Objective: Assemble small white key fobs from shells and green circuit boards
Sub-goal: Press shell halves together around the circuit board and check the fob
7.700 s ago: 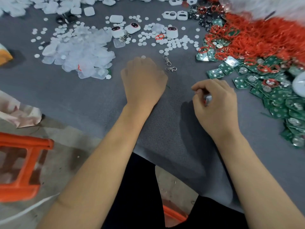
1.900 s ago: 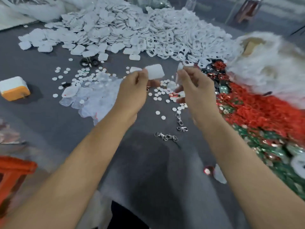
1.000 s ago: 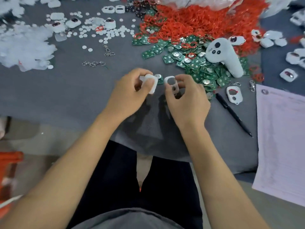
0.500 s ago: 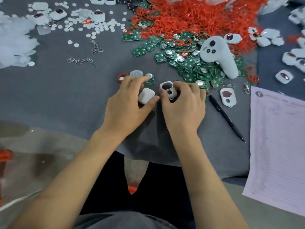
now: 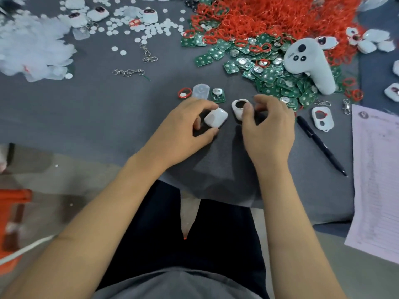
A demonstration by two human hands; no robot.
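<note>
My left hand point(image 5: 183, 128) pinches a plain white back shell point(image 5: 216, 118) between thumb and forefinger, just above the grey cloth. My right hand point(image 5: 268, 128) holds a white front shell with a dark round opening point(image 5: 239, 106), thumb pressed on its lower edge. The two shells sit a few centimetres apart. Just beyond my left hand, in a row, lie a red ring point(image 5: 184, 93), a translucent pad point(image 5: 201, 91) and one green circuit board with a coin cell point(image 5: 218, 95). A heap of green circuit boards point(image 5: 269, 67) spreads out to the upper right.
A pile of red rings point(image 5: 280, 16) lies behind the boards, with a white controller point(image 5: 308, 63) resting on them. A black pen point(image 5: 319, 143), another front shell point(image 5: 322, 118) and a paper sheet point(image 5: 375, 180) are at right. Key clips point(image 5: 129, 72) and translucent pads point(image 5: 32, 46) lie left.
Both hands have come down from the far shell piles to the near cloth, each carrying a shell. Over the last half second they have drawn slightly apart, and the back shell has tilted.
</note>
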